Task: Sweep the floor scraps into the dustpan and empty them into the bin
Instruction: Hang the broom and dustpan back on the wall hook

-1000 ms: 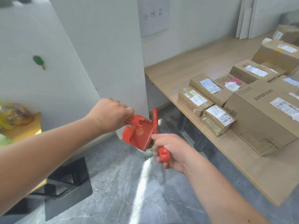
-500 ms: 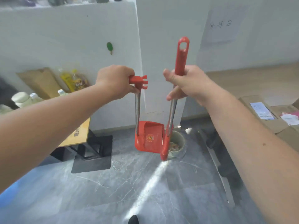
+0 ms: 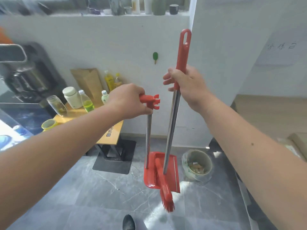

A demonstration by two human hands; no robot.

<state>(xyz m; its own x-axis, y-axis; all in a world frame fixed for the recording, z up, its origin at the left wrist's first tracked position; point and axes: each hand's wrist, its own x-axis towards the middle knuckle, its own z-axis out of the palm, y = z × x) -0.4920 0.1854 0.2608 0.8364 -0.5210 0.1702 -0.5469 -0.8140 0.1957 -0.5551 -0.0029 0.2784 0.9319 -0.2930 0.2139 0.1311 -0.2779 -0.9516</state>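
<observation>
My left hand (image 3: 128, 100) grips the red clip handle at the top of the dustpan's metal rod. The red dustpan (image 3: 172, 173) hangs upright above the grey floor. My right hand (image 3: 187, 87) holds the red broom (image 3: 181, 60) by its red grip, with the steel shaft running down in front of the pan. The red brush head (image 3: 167, 199) hangs just below the pan's lower edge. A small round bin (image 3: 197, 165) lined with a clear bag stands on the floor right of the pan, with scraps inside.
A low yellow table (image 3: 111, 133) with bottles and jars stands at the left on a black base. A white wall and pillar rise behind. A wooden bench (image 3: 265, 117) with boxes runs along the right. My shoe tip (image 3: 128, 221) shows at the bottom.
My view has swung left and up from the parcel bench. Both hands have lifted the broom and dustpan upright, and the pan now hangs left of the bin instead of over it.
</observation>
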